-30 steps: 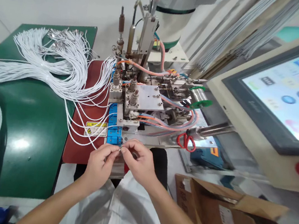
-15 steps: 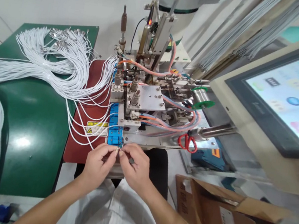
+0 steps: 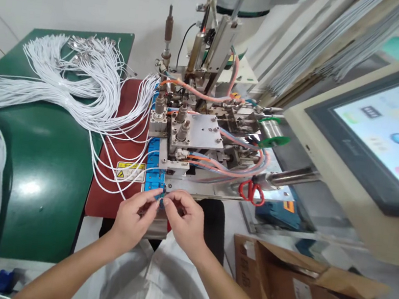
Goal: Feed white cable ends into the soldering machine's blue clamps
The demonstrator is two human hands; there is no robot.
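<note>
At the front edge of the machine, my left hand [image 3: 133,219] is closed in a pinch on a white cable, whose length runs in from the left and passes behind my fingers. My right hand [image 3: 185,219] pinches the cable's thin end from the other side, its fingertips almost meeting the left ones. The tip itself is small and mostly hidden. Just beyond the fingertips lies a row of blue clamp blocks [image 3: 154,178] on the machine [image 3: 198,132]. Several white cables [image 3: 106,176] lead into these blocks from the left.
A big bundle of white cables [image 3: 90,109] lies on the green table [image 3: 45,187], partly over a dark red board [image 3: 103,203] bearing a warning label. Red-handled scissors [image 3: 252,191], a solder-like wire spool [image 3: 271,132], a touchscreen [image 3: 391,132] and a cardboard box [image 3: 297,297] are on my right.
My fingertips have parted slightly, and my right hand has shifted a little right. My left fingertips reach closer to the nearest blue block. The view has moved slightly.
</note>
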